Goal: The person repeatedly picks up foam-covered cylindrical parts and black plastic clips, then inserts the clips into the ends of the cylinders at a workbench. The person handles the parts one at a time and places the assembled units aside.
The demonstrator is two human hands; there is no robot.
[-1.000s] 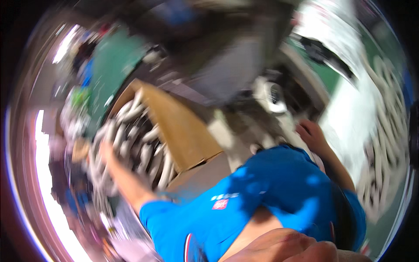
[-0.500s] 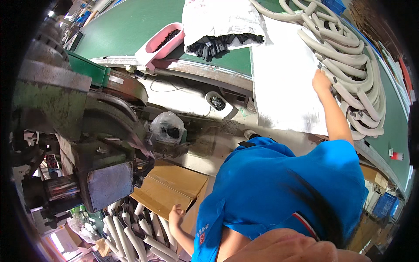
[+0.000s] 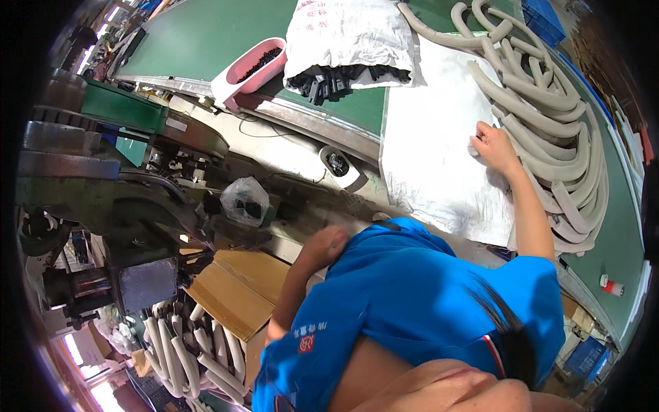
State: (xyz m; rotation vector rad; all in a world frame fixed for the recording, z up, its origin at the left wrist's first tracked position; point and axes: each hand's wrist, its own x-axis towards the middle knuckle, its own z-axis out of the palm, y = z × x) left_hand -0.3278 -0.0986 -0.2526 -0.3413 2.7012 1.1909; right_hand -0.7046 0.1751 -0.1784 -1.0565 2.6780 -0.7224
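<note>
Over the white sheet (image 3: 439,137) on the green table, my right hand (image 3: 493,145) is closed, and a pale tube-like end pokes out at its fingertips. Most of what it grips is hidden by the hand. Right beside it lies a pile of curved beige tubes (image 3: 549,141), with black pieces showing at some ends. My left hand (image 3: 329,246) is close to the front of my blue shirt, away from the table. Motion blurs its fingers, and nothing can be made out in it.
A white woven sack (image 3: 350,34) spills black plastic pieces (image 3: 326,84) beside a pink tub (image 3: 257,69). Left stands a heavy machine (image 3: 110,199); near it are a plastic bag (image 3: 246,201), an open cardboard box (image 3: 240,288) and more tubes (image 3: 192,350). A white tub (image 3: 340,165) sits below the table.
My right hand has moved left and nearer, off the tube pile and over the white sheet. My left hand has risen from beside the cardboard box toward my shirt front. The view has shifted slightly.
</note>
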